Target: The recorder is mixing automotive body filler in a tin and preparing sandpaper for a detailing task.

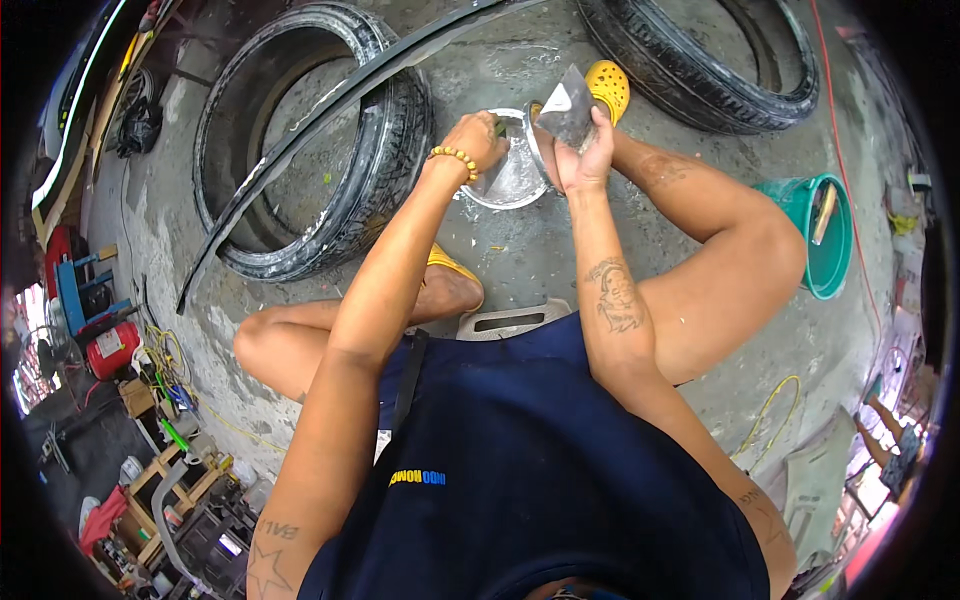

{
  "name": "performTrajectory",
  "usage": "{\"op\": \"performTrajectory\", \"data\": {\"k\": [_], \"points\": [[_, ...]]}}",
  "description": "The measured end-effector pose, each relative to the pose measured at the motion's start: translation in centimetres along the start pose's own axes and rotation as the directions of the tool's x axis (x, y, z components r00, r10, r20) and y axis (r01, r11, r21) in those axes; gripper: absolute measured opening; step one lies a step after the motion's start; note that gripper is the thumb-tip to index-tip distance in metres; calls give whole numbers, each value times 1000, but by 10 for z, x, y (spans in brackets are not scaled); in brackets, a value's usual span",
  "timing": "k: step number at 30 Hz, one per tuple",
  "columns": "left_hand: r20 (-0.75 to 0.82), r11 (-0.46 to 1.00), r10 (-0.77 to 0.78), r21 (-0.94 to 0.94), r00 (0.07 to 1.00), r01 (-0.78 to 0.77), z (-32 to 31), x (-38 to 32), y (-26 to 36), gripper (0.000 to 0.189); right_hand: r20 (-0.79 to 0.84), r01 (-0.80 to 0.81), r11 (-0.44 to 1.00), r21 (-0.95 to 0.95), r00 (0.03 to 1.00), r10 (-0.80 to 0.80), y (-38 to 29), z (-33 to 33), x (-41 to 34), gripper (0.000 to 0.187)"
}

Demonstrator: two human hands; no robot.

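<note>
A round metal tin [517, 169] with a silvery inside stands on the concrete floor between my feet. My left hand [478, 141], a beaded bracelet at its wrist, reaches over the tin's left rim. Its fingers are curled around what looks like a thin scraper, mostly hidden. In my right hand [586, 156] is a thin grey plate [571, 124] with a patch of white paste [557, 99] on it. A round lid [545, 154] stands on edge between that hand and the tin; whether my fingers also hold it is hard to tell.
Two tyres, left [397, 165] and right [675, 82], lie beyond my feet. A long dark trim strip [322, 124] crosses the left one. A green bucket [825, 247] stands right of my knee. A red hose [832, 90] runs along the right; clutter [172, 480] fills the lower left.
</note>
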State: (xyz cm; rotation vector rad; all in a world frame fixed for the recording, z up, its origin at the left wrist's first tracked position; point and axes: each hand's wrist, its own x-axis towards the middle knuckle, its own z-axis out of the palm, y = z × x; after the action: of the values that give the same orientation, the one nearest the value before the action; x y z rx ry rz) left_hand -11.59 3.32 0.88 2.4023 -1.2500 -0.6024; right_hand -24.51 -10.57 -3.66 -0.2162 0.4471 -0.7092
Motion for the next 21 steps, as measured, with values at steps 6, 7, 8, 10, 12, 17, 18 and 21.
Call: {"op": "performTrajectory", "data": {"k": [6, 7, 8, 10, 12, 17, 18, 21], "points": [[93, 984, -145, -92, 985, 154, -8, 2, -5, 46, 18, -37, 998, 54, 999, 36, 0, -4, 3, 40], [37, 984, -88, -153, 995, 93, -7, 1, -5, 45, -16, -14, 999, 43, 1000, 15, 0, -6, 3, 39], [34, 983, -102, -149, 994, 106, -6, 1, -4, 43, 18, -12, 999, 49, 1000, 11, -1, -7, 4, 40], [31, 982, -111, -148, 993, 115, -1, 0, -3, 40, 43, -34, 997, 66, 999, 31, -2, -11, 5, 40], [-48, 998, 1, -56, 999, -3, 6, -1, -2, 36, -18, -37, 994, 102, 999, 39, -2, -14, 6, 42], [3, 994, 41, -100, 999, -40, 30, 7, -13, 34, 54, -17, 994, 108, 998, 11, -1, -23, 8, 42], [-5, 992, 68, -105, 998, -68, 36, 10, -17, 34, 50, -14, 994, 105, 999, 9, -1, -25, 9, 41], [26, 996, 81, -37, 996, -80, 55, 19, -30, 36, -15, -35, 986, 160, 999, 38, 0, -31, 12, 39]]}}
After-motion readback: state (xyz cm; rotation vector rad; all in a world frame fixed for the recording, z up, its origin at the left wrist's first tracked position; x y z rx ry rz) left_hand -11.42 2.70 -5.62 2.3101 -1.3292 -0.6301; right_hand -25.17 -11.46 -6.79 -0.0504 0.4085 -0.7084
